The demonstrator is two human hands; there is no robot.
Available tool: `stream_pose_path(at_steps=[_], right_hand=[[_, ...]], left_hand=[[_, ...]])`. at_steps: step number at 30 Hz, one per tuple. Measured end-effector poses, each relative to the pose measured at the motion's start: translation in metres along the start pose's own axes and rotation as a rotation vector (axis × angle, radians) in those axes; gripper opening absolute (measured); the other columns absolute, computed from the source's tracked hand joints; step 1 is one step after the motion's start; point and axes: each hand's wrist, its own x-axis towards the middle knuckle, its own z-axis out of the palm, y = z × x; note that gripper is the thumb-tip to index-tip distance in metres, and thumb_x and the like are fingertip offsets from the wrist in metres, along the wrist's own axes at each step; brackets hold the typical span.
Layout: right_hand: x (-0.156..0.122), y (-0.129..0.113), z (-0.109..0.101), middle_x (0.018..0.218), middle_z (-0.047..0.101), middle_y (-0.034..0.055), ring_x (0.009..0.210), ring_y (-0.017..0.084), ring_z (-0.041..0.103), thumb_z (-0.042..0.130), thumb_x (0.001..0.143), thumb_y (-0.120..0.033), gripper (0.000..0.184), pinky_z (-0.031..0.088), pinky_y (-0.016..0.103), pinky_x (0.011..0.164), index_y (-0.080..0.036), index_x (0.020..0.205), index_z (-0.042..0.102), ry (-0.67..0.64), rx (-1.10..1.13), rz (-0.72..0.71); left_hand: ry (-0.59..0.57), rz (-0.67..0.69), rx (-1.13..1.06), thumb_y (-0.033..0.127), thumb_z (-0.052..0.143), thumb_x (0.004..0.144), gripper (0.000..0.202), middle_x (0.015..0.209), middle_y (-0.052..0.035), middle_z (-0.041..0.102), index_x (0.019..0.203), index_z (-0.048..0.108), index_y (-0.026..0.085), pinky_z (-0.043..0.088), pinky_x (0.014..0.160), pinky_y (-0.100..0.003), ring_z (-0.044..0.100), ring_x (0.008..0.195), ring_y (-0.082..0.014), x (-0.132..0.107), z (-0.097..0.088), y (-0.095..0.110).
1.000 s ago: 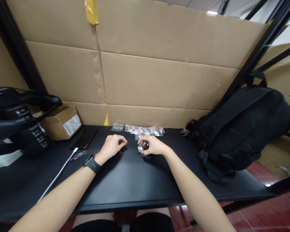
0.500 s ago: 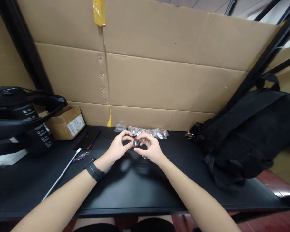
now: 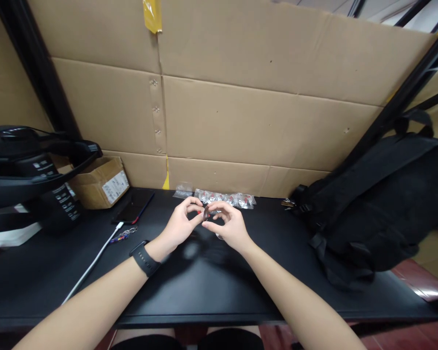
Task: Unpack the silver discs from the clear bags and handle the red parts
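A small dark brown, shiny disc (image 3: 206,214) is held up above the black table, turned nearly edge-on. My right hand (image 3: 230,226) pinches it by its upper and lower rim between fingers and thumb. From the other side my left hand (image 3: 182,221) is closed, its thumb and fingertips at the disc's face. A small red bit shows by the left fingertips; what it belongs to is hidden. Under the right hand, a clear rounded edge (image 3: 219,236) peeks out, too little of it to name. Behind the hands lies a row of clear plastic packets (image 3: 237,200) with red and silvery contents.
A cardboard wall (image 3: 219,116) stands behind the table (image 3: 204,291). At left are a small cardboard box (image 3: 98,182), a black phone (image 3: 133,206), a white cable (image 3: 95,260), a keychain (image 3: 123,235) and a black bottle (image 3: 54,189). A black backpack (image 3: 375,204) fills the right side.
The disc has turned from showing its glossy rounded face to a thinner, edge-on view. Both hands stay almost in place; the camera view has shifted slightly.
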Motion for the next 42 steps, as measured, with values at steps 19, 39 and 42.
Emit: stream_pose_path(at_steps=[19, 39, 42], right_hand=[[0.005, 0.015, -0.012, 0.105, 0.062, 0.0071, 0.095, 0.019, 0.062, 0.061, 0.091, -0.031, 0.013, 0.052, 0.028, 0.07, -0.02, 0.085, 0.065, -0.174, -0.298, 0.059], [0.006, 0.018, -0.055, 0.114, 0.064, 0.0089, 0.106, 0.026, 0.06, 0.083, 0.075, -0.034, 0.045, 0.048, 0.04, 0.094, -0.022, 0.115, 0.066, -0.565, -0.675, 0.111], [0.009, 0.017, -0.071, 0.109, 0.067, 0.0075, 0.095, 0.024, 0.063, 0.088, 0.066, -0.032, 0.053, 0.049, 0.036, 0.086, -0.021, 0.114, 0.069, -0.646, -0.72, 0.221]], left_hand=[[-0.015, 0.097, 0.247, 0.034, 0.067, 0.087, 0.022, 0.097, -0.0022, 0.07, 0.101, 0.056, 0.021, 0.049, 0.091, -0.032, 0.069, 0.092, -0.018, 0.004, -0.003, -0.021], [-0.38, 0.118, 0.832, 0.039, 0.066, 0.086, 0.015, 0.083, -0.0016, 0.071, 0.086, 0.071, 0.025, 0.033, 0.086, -0.034, 0.064, 0.089, -0.0227, 0.007, -0.038, -0.014], [-0.509, 0.066, 0.79, 0.042, 0.079, 0.071, 0.017, 0.079, 0.0007, 0.07, 0.079, 0.074, 0.028, 0.035, 0.084, -0.031, 0.064, 0.083, -0.021, 0.012, -0.059, -0.014]])
